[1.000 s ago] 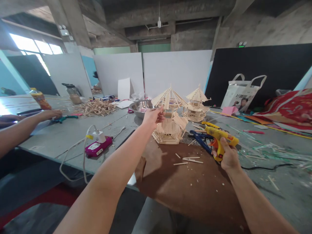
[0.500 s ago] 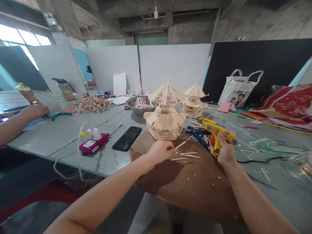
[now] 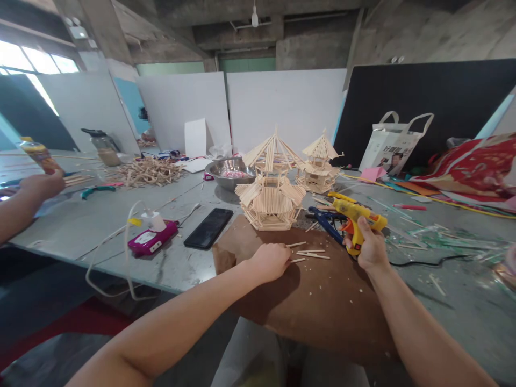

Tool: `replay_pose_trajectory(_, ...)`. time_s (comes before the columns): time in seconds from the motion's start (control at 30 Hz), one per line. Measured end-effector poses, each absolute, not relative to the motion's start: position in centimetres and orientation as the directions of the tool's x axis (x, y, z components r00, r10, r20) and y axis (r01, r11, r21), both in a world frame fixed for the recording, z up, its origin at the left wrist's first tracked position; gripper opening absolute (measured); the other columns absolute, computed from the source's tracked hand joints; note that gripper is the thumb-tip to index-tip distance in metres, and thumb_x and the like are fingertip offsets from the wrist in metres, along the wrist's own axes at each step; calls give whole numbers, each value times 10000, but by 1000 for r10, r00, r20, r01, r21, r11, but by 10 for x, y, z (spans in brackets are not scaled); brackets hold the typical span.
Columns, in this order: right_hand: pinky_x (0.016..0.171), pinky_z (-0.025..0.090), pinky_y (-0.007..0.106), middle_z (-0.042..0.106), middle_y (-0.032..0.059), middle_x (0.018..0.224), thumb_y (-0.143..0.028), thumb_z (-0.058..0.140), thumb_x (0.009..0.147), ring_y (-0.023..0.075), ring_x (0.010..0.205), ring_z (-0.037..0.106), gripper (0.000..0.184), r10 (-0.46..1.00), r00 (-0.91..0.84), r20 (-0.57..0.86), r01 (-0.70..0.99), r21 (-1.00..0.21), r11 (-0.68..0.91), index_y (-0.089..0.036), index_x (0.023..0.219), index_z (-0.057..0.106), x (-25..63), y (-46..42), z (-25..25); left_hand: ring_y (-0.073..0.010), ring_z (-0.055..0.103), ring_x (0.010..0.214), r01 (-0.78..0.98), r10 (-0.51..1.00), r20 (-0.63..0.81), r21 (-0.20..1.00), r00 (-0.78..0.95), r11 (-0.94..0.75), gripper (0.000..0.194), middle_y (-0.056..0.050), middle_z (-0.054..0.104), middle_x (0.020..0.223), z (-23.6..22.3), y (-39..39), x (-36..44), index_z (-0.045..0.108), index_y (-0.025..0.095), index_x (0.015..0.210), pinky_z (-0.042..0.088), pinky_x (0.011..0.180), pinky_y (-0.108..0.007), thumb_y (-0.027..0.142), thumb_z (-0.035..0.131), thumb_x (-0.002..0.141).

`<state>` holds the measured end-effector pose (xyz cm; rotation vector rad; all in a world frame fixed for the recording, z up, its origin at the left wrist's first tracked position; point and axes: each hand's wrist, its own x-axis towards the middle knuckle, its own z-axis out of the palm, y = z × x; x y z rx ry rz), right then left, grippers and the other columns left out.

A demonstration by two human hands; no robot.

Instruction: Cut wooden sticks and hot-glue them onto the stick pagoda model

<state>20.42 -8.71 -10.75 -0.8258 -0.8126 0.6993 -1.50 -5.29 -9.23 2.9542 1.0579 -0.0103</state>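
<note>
My left hand (image 3: 272,262) is closed low over the brown board (image 3: 334,306). A thin wooden stick (image 3: 297,244) sticks out beyond its fingers, which hide the other end. Several more wooden sticks (image 3: 314,255) lie just right of the fingertips. My right hand (image 3: 371,246) is wrapped round the handle of a yellow hot glue gun (image 3: 355,223), its nozzle pointing up and left. Behind the left hand stands a pavilion model of wooden sticks (image 3: 272,196) with a pointed open-ribbed roof. A smaller stick pavilion (image 3: 320,166) stands behind it to the right.
Blue-handled pliers (image 3: 328,224) lie beside the glue gun. Left are a black phone (image 3: 208,228) and a purple power strip (image 3: 153,238) with a looping white cable. Farther back are a metal bowl (image 3: 229,174) and a stick pile (image 3: 151,172). Another person's hand (image 3: 44,184) is at far left.
My left hand has come down toward the board with its stick, closer to the loose sticks. The glue gun stays in my right hand, nearly still. The other person's hand has shifted left.
</note>
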Motion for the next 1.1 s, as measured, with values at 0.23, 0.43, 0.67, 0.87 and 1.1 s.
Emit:
replay_pose_trajectory(0.23, 273, 315, 198, 594, -7, 546, -468, 567, 651, 63, 276, 412, 309, 791, 511, 336, -206, -846, 492, -171, 734, 547, 206, -86, -108, -226, 588, 783, 616, 618, -52, -57, 784, -786, 197, -118, 618, 801, -90, -49, -9, 599, 151, 782, 463, 661, -333, 197, 430, 690)
replay_pose_trajectory(0.43, 278, 316, 202, 596, -4, 550, -466, 561, 658, 62, 273, 411, 305, 786, 517, 339, -197, -846, 495, -169, 728, 551, 205, -87, -106, -211, 587, 673, 648, 648, -35, 75, 761, -758, 185, -90, 626, 714, -90, -44, -13, 608, 164, 714, 441, 568, -299, 165, 443, 630)
replay_pose_trajectory(0.67, 270, 291, 186, 603, 6, 575, -446, 553, 675, 55, 279, 407, 289, 796, 506, 333, -217, -844, 491, -167, 750, 553, 205, -87, -107, -61, 437, 386, 450, 812, 148, 770, 565, -453, 95, 31, 516, 488, -53, -19, -36, 565, 161, 676, 331, 397, -178, 232, 514, 641)
replay_pose_trajectory(0.87, 262, 294, 189, 587, -6, 539, -439, 563, 670, 62, 270, 404, 284, 794, 514, 324, -214, -848, 484, -169, 756, 547, 204, -87, -109, -16, 364, 314, -234, 949, 250, 951, 191, -204, 178, 36, 494, 508, -20, 16, -44, 534, 122, 683, 243, 310, -158, 223, 629, 573)
replay_pose_trajectory(1.1, 245, 273, 172, 577, -13, 543, -436, 615, 617, 65, 306, 428, 300, 776, 543, 319, -219, -839, 499, -166, 727, 545, 203, -87, -110, -8, 361, 303, -453, 971, 163, 889, 173, -69, 156, 34, 511, 500, -5, 43, -28, 538, 117, 675, 217, 303, -148, 162, 648, 574)
